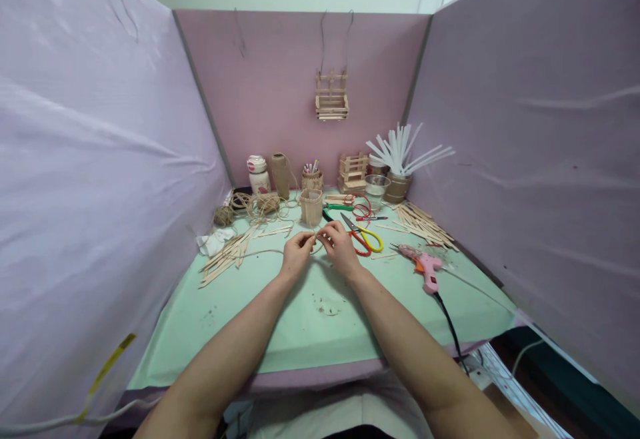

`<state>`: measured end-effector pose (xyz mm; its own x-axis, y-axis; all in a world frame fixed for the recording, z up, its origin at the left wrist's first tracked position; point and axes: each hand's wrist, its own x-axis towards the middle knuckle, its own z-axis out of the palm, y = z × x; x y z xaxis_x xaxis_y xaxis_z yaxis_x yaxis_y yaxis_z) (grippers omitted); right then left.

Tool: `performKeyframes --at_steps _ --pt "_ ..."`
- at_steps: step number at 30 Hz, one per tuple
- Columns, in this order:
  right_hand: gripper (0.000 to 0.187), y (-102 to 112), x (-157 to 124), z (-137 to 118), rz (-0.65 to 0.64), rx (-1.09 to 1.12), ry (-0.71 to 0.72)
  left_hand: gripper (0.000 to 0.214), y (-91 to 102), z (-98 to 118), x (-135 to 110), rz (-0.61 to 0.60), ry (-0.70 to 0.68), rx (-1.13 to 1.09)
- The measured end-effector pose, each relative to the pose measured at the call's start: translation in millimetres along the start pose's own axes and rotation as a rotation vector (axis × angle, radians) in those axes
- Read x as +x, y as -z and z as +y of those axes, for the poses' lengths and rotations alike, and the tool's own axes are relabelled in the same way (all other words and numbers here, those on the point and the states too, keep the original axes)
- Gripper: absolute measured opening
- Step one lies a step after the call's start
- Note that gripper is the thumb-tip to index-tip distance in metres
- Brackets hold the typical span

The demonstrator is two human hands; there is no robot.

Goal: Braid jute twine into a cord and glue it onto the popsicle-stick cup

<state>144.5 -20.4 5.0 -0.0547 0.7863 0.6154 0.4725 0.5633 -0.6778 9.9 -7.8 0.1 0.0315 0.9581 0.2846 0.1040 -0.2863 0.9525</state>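
Note:
My left hand (297,254) and my right hand (341,247) meet over the middle of the table, fingertips pinched close together. Between them is a length of jute twine (265,252), which trails off to the left and loops below the fingers. The exact spot of the pinch is partly covered by my fingers. Just behind my hands stands a small stick-walled cup (311,207). To the right of my right hand lie scissors (370,239) with one red and one yellow handle, and green-handled pliers (339,207) rest farther back.
A pink glue gun (427,269) lies at the right, its black cord running off the front edge. Wooden sticks are piled left (227,259) and right (425,226). Twine balls (269,203), a jar (259,176) and white glue sticks (400,149) stand behind. Fabric walls enclose the table.

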Motion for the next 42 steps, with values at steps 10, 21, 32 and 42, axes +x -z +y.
performKeyframes --at_steps 10,21,32,42 --pt "0.011 -1 5 7 0.036 0.229 -0.207 0.026 -1.8 0 0 -0.066 0.047 -0.037" --pt "0.028 -4 6 6 0.05 0.619 -0.556 0.026 -5.2 5 -3 -0.101 -0.011 0.025" --pt "0.022 -5 8 11 0.062 0.563 -0.487 0.027 -3.2 1 -1 -0.137 -0.006 0.038" --pt "0.027 -5 5 13 0.13 0.477 -0.391 0.027 -7.1 1 -3 -0.04 0.128 -0.051"
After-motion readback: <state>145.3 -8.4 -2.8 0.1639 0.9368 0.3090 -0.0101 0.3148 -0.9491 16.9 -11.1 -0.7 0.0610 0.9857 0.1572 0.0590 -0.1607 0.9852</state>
